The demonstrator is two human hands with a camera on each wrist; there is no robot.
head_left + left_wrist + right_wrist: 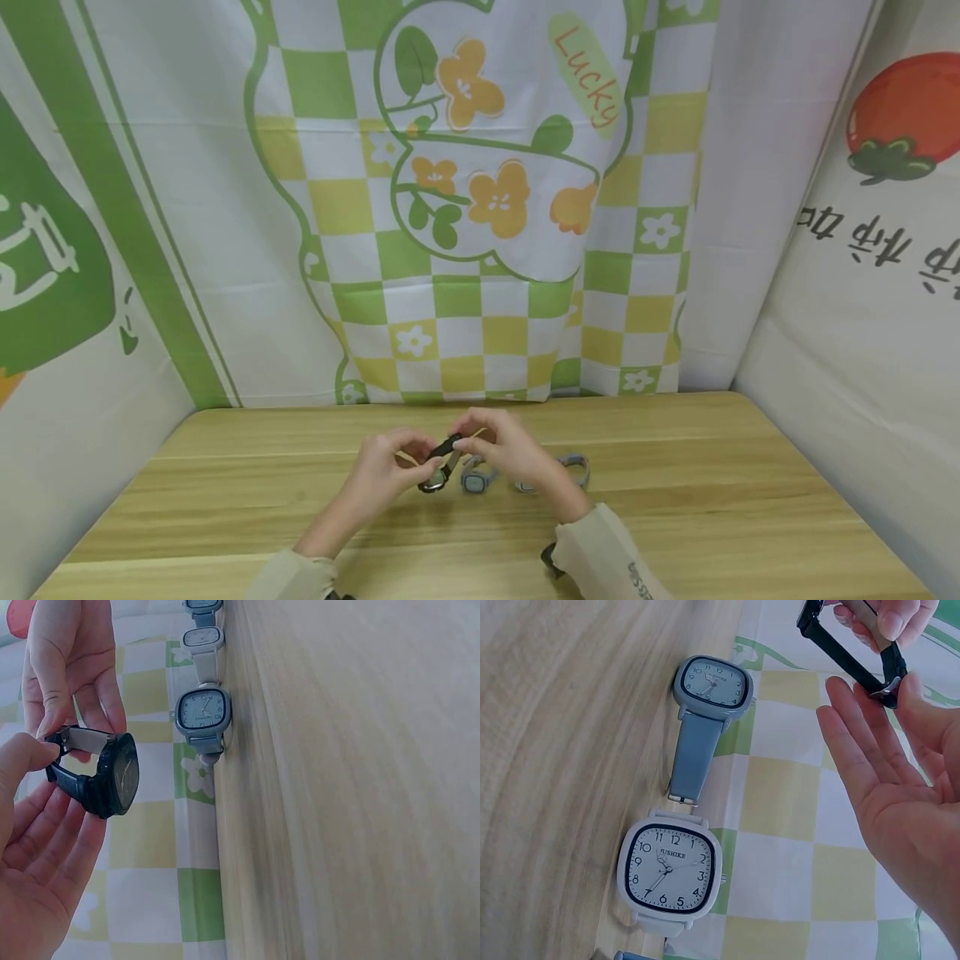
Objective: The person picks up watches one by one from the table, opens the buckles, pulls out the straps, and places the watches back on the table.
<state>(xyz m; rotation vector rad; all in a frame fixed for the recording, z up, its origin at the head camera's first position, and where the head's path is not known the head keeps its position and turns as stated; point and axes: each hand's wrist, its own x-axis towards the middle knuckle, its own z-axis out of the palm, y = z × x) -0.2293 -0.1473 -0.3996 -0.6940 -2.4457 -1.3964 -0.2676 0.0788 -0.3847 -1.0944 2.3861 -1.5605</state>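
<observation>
Both hands hold a black wristwatch (435, 481) above the table, its strap bent into a loop. My left hand (378, 468) pinches the strap between thumb and fingers, near the case. On the far part of the strap, by the metal buckle (889, 688), my right hand (501, 440) pinches with thumb and fingertips. The watch's dial (127, 776) faces away from the left palm. Just right of the held watch, a grey-blue watch (474, 482) stands on the table. A white watch (670, 870) comes after it, partly hidden by the right forearm in the head view.
Another blue watch (576, 468) stands at the right end of the row. The wooden table (420, 554) reaches back to a checked green and yellow curtain (480, 333). White printed cloths hang at both sides. A dark band (552, 560) shows at the right sleeve.
</observation>
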